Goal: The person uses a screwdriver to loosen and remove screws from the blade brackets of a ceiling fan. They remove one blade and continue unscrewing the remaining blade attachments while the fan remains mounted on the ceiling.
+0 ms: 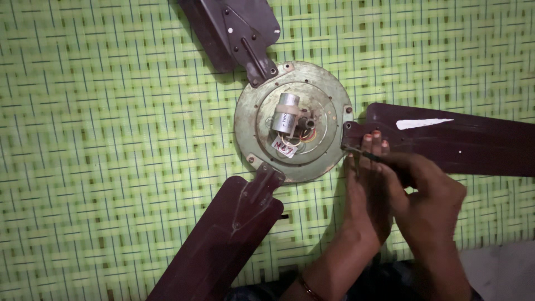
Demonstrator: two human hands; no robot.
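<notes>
A ceiling fan lies on a green woven mat, its round grey-green motor housing (251,120) facing up with a silver cylindrical capacitor (285,113) and wires at its centre. Three dark brown blades spread out: one toward the top (234,28), one toward the bottom left (223,245), one to the right (462,145). My left hand (365,189) rests its fingertips on the right blade's bracket by the housing rim. My right hand (429,195) grips a screwdriver (362,153), its tip at the bracket's screw.
The green woven mat (100,145) covers nearly the whole view. A paler bare floor patch (501,267) shows at the bottom right corner. A small white label (284,147) lies on the housing below the capacitor.
</notes>
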